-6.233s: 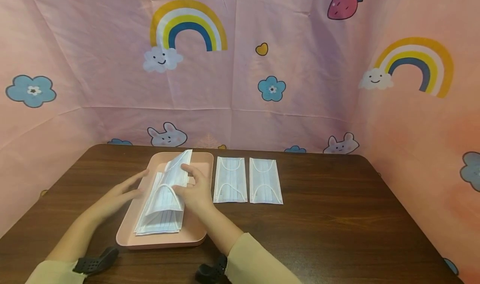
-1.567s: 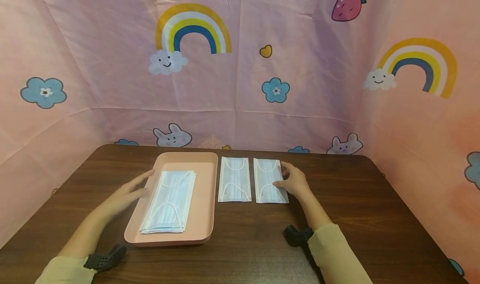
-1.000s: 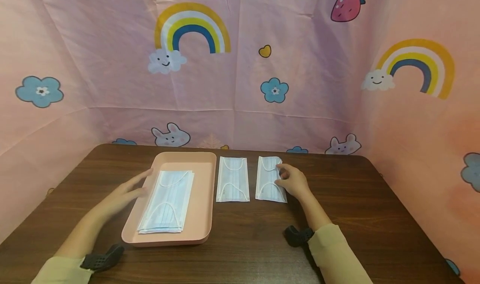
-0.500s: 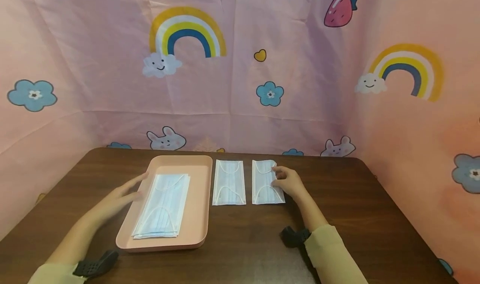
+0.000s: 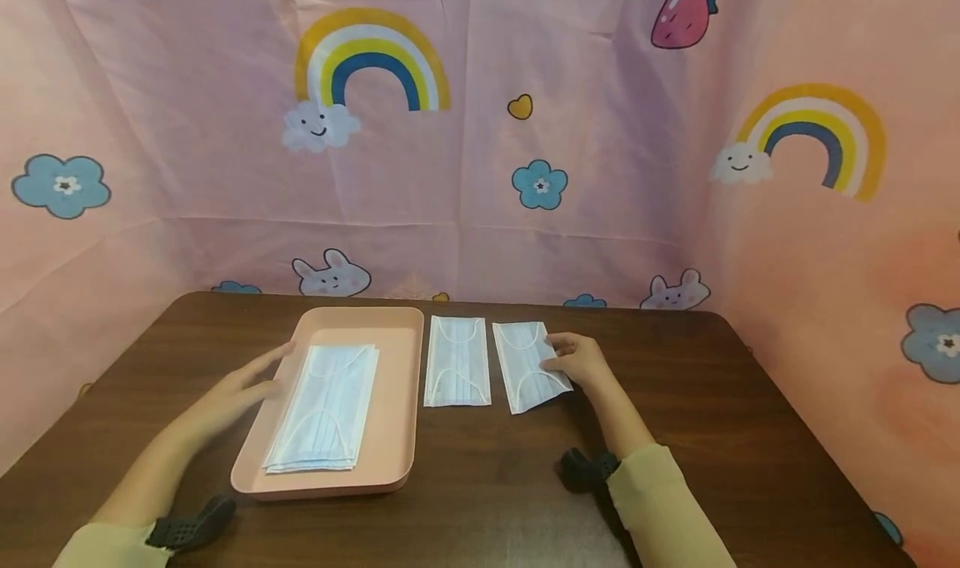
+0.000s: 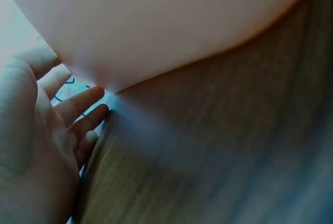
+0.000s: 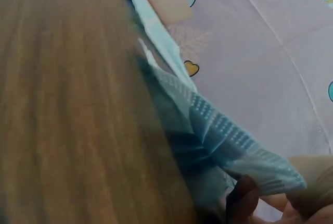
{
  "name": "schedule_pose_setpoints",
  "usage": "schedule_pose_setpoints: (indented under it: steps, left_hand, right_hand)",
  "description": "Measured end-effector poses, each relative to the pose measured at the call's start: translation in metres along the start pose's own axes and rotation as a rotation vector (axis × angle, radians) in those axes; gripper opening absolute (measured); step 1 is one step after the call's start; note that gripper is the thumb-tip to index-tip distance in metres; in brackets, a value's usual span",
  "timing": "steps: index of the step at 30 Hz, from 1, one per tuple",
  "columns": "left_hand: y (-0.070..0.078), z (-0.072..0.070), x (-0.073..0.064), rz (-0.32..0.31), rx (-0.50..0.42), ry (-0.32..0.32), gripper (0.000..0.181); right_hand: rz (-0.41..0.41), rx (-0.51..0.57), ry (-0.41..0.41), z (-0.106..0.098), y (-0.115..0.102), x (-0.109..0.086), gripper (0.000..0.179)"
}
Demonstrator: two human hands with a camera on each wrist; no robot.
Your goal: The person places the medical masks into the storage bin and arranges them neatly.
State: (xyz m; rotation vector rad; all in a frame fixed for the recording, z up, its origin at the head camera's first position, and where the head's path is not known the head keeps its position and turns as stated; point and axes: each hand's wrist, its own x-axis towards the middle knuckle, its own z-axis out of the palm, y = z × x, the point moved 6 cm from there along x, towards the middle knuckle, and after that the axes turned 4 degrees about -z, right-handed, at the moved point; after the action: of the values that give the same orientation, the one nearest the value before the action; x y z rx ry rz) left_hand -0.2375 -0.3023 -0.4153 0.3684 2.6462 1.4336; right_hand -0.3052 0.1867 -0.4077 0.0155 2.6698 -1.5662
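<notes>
My right hand (image 5: pixel 581 360) pinches the right edge of a face mask (image 5: pixel 525 366) on the table, right of the tray. The right wrist view shows that mask's pleated edge (image 7: pixel 223 130) between thumb and fingers. The mask is slightly turned, its lower end swung to the right. To its left lies another face mask (image 5: pixel 457 364), straight, with its ear loops on top. My left hand (image 5: pixel 232 397) rests with loosely extended fingers (image 6: pixel 80 104) against the left wall of the pink tray (image 5: pixel 401 410). Inside the tray, a stack of face masks (image 5: pixel 322 410) lies slightly slanted.
The dark wooden table (image 5: pixel 675 443) has rounded far corners. A pink patterned cloth (image 5: pixel 480 160) hangs behind it and along both sides. Black wrist-worn cameras (image 5: pixel 197 528) sit on both forearms.
Earlier, my right hand held a mask up over the tray; it then moved right to the far mask. Since half a second ago that mask has rotated and shifted slightly left. The left hand stays put.
</notes>
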Motion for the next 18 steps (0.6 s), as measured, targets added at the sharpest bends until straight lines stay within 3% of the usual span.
schedule_pose_setpoints:
  steps: [3,7,10,18]
  left_hand:
    - [0.004,-0.004,0.005,0.014,0.006,0.004,0.061]
    - [0.000,-0.002,0.001,0.005,-0.006,-0.007,0.061]
    - [-0.001,0.000,-0.001,-0.005,-0.012,-0.018,0.061]
    - [-0.001,-0.001,0.004,-0.012,-0.006,-0.007,0.062]
  right_hand:
    - [0.024,0.009,0.009,-0.004,-0.006,0.003,0.041]
    - [0.047,0.052,-0.026,0.004,-0.004,-0.001,0.037]
    - [0.034,0.075,-0.044,0.006,-0.006,-0.002,0.035]
    - [-0.016,0.152,-0.001,0.005,-0.022,-0.001,0.038]
